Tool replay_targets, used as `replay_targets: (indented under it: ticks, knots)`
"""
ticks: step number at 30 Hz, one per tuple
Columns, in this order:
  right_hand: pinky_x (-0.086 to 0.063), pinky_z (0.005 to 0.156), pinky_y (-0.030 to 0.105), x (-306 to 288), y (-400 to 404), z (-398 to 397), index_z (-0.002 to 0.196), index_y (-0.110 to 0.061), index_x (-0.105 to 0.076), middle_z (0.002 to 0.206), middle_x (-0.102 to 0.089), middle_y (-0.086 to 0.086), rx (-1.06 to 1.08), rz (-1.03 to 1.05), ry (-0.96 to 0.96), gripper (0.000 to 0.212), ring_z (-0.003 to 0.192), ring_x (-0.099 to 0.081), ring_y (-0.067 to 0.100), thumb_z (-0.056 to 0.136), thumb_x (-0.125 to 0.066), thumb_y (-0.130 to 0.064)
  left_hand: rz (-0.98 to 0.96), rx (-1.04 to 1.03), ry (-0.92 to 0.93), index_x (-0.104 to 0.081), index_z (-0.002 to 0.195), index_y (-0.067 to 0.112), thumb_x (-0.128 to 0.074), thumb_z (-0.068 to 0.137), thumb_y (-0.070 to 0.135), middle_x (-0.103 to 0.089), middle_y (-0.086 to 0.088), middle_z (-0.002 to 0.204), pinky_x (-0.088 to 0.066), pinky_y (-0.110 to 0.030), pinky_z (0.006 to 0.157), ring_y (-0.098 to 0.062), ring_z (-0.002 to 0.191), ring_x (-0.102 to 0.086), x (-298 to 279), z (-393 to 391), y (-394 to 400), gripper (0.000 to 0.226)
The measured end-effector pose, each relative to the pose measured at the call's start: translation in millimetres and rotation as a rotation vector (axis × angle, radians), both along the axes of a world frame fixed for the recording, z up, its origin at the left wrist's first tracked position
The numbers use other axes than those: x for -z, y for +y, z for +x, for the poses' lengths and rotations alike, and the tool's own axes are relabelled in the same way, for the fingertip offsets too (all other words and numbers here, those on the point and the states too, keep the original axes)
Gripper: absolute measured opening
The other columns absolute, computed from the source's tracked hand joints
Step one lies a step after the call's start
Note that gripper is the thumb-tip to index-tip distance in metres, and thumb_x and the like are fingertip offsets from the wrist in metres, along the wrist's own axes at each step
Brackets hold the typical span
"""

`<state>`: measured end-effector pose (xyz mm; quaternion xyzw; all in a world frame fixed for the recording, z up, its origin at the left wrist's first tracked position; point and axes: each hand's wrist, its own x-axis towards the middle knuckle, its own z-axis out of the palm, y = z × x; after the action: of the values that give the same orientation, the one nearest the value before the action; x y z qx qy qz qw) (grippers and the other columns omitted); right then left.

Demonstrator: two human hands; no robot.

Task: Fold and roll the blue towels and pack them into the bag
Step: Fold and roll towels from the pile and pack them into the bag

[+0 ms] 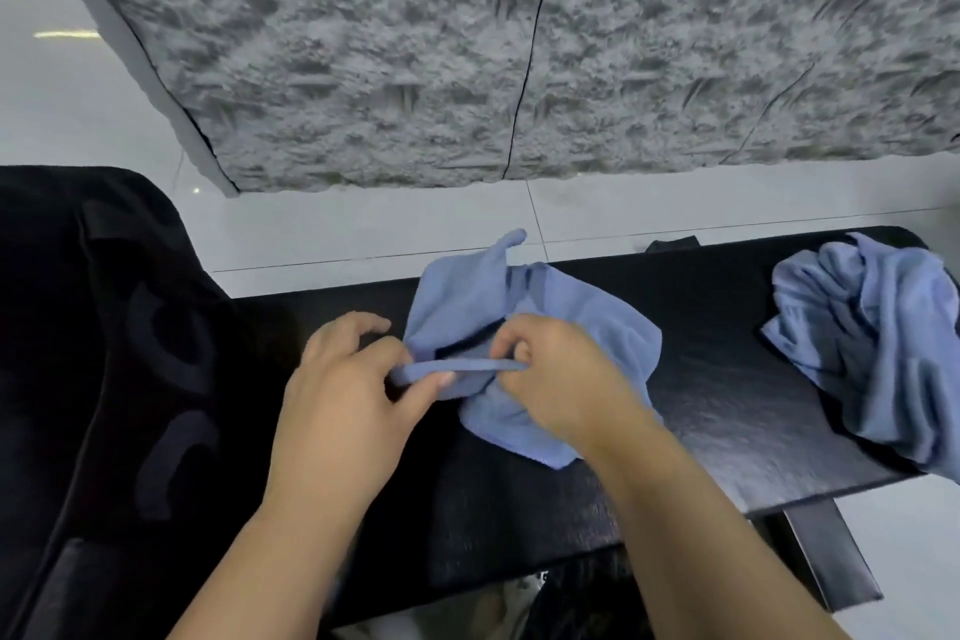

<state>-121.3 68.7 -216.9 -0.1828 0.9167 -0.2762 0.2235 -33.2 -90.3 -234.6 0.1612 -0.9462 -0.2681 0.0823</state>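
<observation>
Left hand (343,395) and right hand (556,379) pinch one edge of a blue towel (582,317) at mid-counter (727,379). A black bag (104,353) sits left; crumpled towels (872,327) overhang the right edge. Tiled floor (675,208) lies beyond.

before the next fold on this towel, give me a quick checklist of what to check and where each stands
1. Left hand has an edge of the towel: ok, thumb and fingers pinch it.
2. Right hand has the same edge: ok, fingers curl round it, and the edge runs taut between the hands.
3. Towel lies flat for folding: not ok, it is bunched, with one corner sticking up.
4. Free room on the table: ok, bare surface shows to the right of the towel.
5. Heap of towels kept apart: ok, it sits at the right end of the table.
6. Bag open to take rolls: cannot tell.
</observation>
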Motion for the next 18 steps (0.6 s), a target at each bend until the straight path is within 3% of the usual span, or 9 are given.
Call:
replay_targets:
  ticks: [2,4,8,11,14,16,18]
  knots:
    - [-0.050,0.068,0.027,-2,4,-5,0.106,-0.025,-0.058,0.085,-0.061,-0.001,0.206,-0.018,0.107,0.023,0.074,-0.058,0.015,0.089,-0.049,-0.013,-0.010,-0.031,0.052,-0.059,0.062,0.015,-0.074,0.070,0.030,-0.056,0.003,0.094,-0.039,-0.032,0.071,-0.019,0.087,-0.048,-4,1,-2,0.024]
    - [-0.044,0.058,0.017,-8,7,-8,0.108,-0.022,-0.057,0.083,-0.061,0.001,0.438,-0.194,0.108,0.025,0.061,-0.051,0.009,0.091,-0.043,-0.008,-0.033,-0.033,0.069,-0.059,0.062,0.012,-0.076,0.070,0.021,-0.052,0.005,0.088,-0.039,-0.033,0.068,-0.015,0.083,-0.042,-5,2,-5,0.020]
    - [-0.040,0.054,0.019,-17,11,-12,0.096,-0.014,-0.055,0.076,-0.055,-0.003,0.706,-0.402,0.072,0.023,0.059,-0.046,0.003,0.089,-0.037,-0.001,-0.071,-0.049,0.010,-0.063,0.068,0.015,-0.077,0.065,0.017,-0.053,0.002,0.094,-0.037,-0.034,0.074,-0.015,0.093,-0.038,2,4,-11,0.014]
    - [-0.031,0.041,0.013,-21,16,-17,0.073,-0.015,-0.043,0.065,-0.041,-0.003,0.861,-0.521,0.067,0.022,0.050,-0.035,0.004,0.084,-0.032,0.001,-0.045,-0.134,-0.089,-0.064,0.072,0.016,-0.075,0.069,0.019,-0.053,-0.001,0.106,-0.037,-0.035,0.081,-0.020,0.107,-0.038,3,7,-12,0.012]
    - [-0.029,0.048,0.021,-18,16,-18,0.066,-0.013,-0.039,0.063,-0.035,0.001,0.887,-0.546,-0.036,0.019,0.058,-0.030,0.013,0.084,-0.040,-0.008,-0.078,-0.122,-0.004,-0.065,0.071,0.010,-0.069,0.078,0.021,-0.057,-0.006,0.110,-0.040,-0.044,0.090,-0.031,0.118,-0.043,1,6,-13,0.014]
    - [-0.029,0.054,0.027,-14,10,-16,0.067,-0.007,-0.046,0.065,-0.037,0.005,0.783,-0.492,-0.108,0.017,0.061,-0.033,0.016,0.083,-0.047,-0.012,-0.026,-0.044,0.083,-0.057,0.065,0.009,-0.060,0.082,0.024,-0.060,-0.001,0.091,-0.044,-0.035,0.084,-0.025,0.099,-0.054,-5,3,-8,0.022]
    - [-0.032,0.050,0.023,-13,-1,-11,0.070,-0.004,-0.050,0.061,-0.040,0.002,0.624,-0.392,-0.127,0.014,0.058,-0.036,0.013,0.082,-0.050,-0.011,0.187,-0.061,0.083,-0.046,0.064,0.015,-0.057,0.084,0.025,-0.048,0.007,0.062,-0.038,-0.025,0.059,-0.011,0.062,-0.046,-16,2,2,0.025]
